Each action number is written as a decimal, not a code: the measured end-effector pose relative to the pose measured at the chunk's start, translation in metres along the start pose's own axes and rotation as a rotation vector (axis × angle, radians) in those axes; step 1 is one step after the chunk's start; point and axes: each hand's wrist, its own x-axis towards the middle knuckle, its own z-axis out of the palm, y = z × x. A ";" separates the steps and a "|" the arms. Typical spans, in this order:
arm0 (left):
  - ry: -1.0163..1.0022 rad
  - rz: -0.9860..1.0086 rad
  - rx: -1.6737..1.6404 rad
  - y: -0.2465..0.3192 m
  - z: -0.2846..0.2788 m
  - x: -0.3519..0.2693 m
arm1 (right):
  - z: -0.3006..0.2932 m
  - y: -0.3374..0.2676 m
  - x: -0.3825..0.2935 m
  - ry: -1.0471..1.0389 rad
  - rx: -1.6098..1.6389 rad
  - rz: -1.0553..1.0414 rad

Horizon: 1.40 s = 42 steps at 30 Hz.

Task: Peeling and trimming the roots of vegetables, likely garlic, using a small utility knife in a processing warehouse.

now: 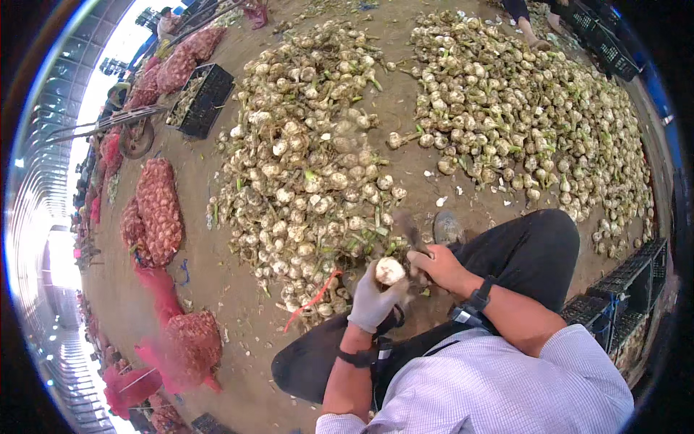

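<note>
My left hand [375, 301], in a pale glove, grips a whitish garlic bulb [390, 270] low in front of me. Just to its right is my bare right hand [442, 267], closed around a blade-like tool [410, 232] that is blurred and points up and to the left; the tool's exact kind cannot be told. Beyond my hands spreads a long heap of garlic bulbs [303, 179], with roots and some green stalk ends. An orange-red strip [314, 300] lies at the heap's near edge, left of my left hand.
A second garlic heap [499, 108] lies at right. Red mesh sacks [158, 206] of bulbs line the left, near a black plastic crate [209, 103] and a wheeled cart [135, 138]. Black crates [623, 276] stand at my right. A person's foot [537, 44] rests by the far heap.
</note>
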 end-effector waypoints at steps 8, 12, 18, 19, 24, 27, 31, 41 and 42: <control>-0.010 -0.086 -0.431 -0.023 -0.005 -0.001 | 0.004 -0.025 -0.010 0.077 -0.041 -0.388; -0.182 -0.348 -0.895 -0.044 -0.018 -0.001 | 0.010 -0.028 -0.009 0.020 -0.369 -0.645; -0.054 -0.047 -0.288 -0.048 -0.017 0.000 | 0.011 -0.026 -0.014 0.056 -0.403 -0.606; -0.061 -0.028 -0.219 -0.044 -0.018 0.001 | 0.007 -0.024 -0.013 0.052 -0.420 -0.549; -0.185 0.338 0.364 -0.039 -0.036 -0.003 | 0.004 -0.017 -0.009 -0.013 -0.481 -0.557; -0.126 0.410 0.406 -0.056 -0.047 -0.010 | 0.007 -0.009 -0.006 -0.069 -0.581 -0.503; -0.237 -0.229 -0.818 -0.046 -0.051 -0.011 | -0.001 0.020 0.013 -0.075 -0.900 -0.115; -0.017 0.237 -0.152 0.038 0.084 0.071 | -0.003 0.077 0.039 0.053 -0.372 -0.384; 0.057 0.265 -0.075 0.021 0.070 0.074 | -0.005 0.070 0.037 0.068 -0.641 -0.363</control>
